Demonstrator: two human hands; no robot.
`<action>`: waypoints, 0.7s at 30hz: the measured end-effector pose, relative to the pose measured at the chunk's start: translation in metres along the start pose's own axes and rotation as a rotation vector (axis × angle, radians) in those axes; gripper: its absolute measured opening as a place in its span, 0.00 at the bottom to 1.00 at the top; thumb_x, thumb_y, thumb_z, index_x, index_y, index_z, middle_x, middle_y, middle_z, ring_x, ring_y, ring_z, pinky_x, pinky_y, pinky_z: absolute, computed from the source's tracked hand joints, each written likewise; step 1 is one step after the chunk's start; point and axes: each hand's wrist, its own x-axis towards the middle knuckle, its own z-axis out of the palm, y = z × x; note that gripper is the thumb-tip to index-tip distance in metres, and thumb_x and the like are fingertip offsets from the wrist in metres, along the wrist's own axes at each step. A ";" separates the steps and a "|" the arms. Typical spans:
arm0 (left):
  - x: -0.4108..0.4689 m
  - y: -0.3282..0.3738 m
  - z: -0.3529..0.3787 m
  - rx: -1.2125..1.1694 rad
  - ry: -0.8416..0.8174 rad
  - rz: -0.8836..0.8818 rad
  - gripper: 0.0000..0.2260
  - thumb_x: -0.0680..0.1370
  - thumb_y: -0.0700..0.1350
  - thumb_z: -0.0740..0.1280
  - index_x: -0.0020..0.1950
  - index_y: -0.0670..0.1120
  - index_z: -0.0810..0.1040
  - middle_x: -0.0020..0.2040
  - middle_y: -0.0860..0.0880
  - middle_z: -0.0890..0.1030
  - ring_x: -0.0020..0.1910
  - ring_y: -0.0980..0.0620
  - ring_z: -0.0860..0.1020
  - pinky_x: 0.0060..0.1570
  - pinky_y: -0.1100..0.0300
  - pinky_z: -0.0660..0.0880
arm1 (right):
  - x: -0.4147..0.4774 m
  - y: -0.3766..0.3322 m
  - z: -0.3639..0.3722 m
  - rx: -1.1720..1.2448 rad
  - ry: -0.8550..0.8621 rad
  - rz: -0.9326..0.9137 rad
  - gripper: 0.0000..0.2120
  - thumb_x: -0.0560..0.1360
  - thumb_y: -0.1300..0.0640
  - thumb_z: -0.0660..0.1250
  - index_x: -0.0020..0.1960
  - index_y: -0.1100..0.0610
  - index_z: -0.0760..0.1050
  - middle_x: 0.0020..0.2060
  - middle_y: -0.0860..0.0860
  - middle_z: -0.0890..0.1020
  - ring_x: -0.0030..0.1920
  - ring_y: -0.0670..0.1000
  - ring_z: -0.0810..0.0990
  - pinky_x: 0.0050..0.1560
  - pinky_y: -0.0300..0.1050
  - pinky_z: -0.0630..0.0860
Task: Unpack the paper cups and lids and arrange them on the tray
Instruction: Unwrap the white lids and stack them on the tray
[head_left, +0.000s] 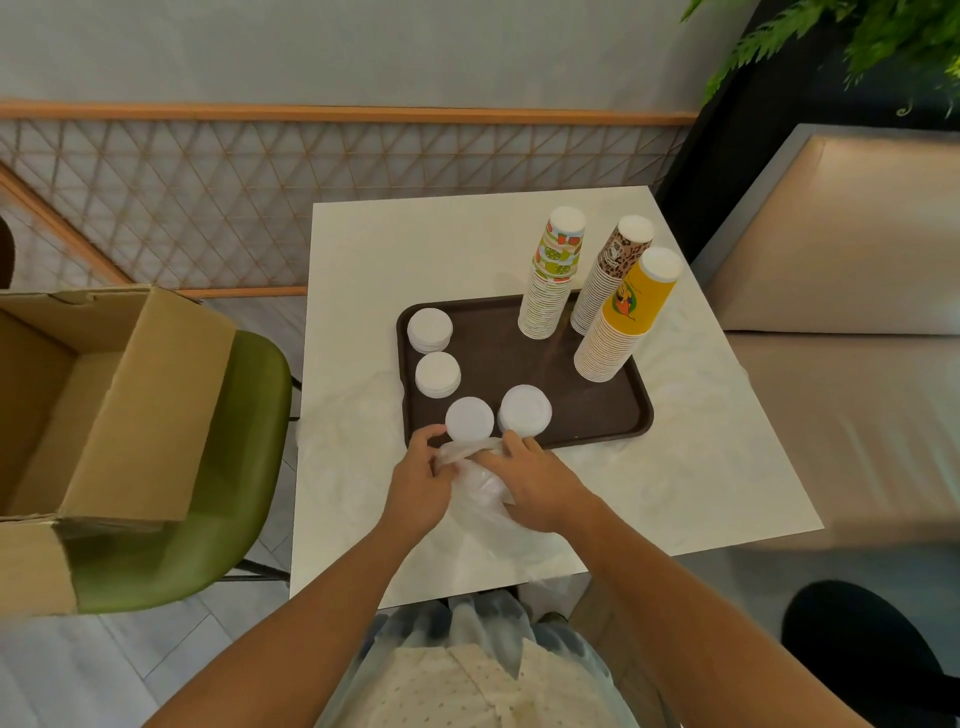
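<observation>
— Cardboard box (98, 395) sat open at the far left, resting on the green chair (208, 499). That was the first thing in my sight.

— And on the table?

— The white table (374, 249) carried the brown tray (519, 364). Along the tray's left edge stood two stacks of white lids (429, 329) (438, 374), one behind the other. Two more lid stacks (469, 420) (524, 410) stood side by side at its near edge.

— Where were your hands?

— Just in front of that near edge. My left hand (418, 483) had its fingers curled around the clear plastic bag (475, 486), thumb and forefinger reaching up beside the nearest lid stack. My right hand (540, 486) lay on the other side of the bag, fingers bent and pinching the plastic at its bunched mouth. Both were closed on the bag, which lay crumpled on the table between them.

— And the cups?

— On the tray's right side, three tall stacks, all upside down. The fruit-print stack (553, 275) stood farthest left, the leopard-print stack (610, 273) beside it, and the yellow stack (626, 317) nearest the tray's right rim. Past the table came a beige bench seat (831, 249), with green fern leaves (857, 36) above.
</observation>
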 end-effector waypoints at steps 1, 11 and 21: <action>0.001 -0.001 0.001 -0.037 0.011 -0.024 0.21 0.84 0.41 0.66 0.76 0.52 0.68 0.58 0.50 0.79 0.55 0.51 0.80 0.60 0.47 0.82 | 0.000 0.000 0.000 0.000 0.008 -0.001 0.36 0.78 0.55 0.72 0.79 0.41 0.58 0.70 0.55 0.67 0.68 0.59 0.72 0.65 0.57 0.78; 0.011 -0.004 0.008 -0.255 0.071 -0.235 0.17 0.86 0.38 0.60 0.73 0.53 0.69 0.64 0.47 0.76 0.60 0.46 0.78 0.57 0.48 0.82 | 0.000 0.002 0.002 0.050 0.045 -0.044 0.32 0.74 0.58 0.75 0.72 0.45 0.63 0.69 0.52 0.70 0.65 0.58 0.74 0.62 0.57 0.79; 0.015 0.000 0.009 -0.336 0.070 -0.294 0.15 0.86 0.39 0.60 0.71 0.52 0.72 0.63 0.47 0.77 0.61 0.45 0.79 0.58 0.47 0.82 | 0.008 0.002 0.001 0.004 -0.028 -0.023 0.29 0.76 0.57 0.73 0.73 0.45 0.67 0.72 0.53 0.66 0.69 0.59 0.69 0.67 0.61 0.76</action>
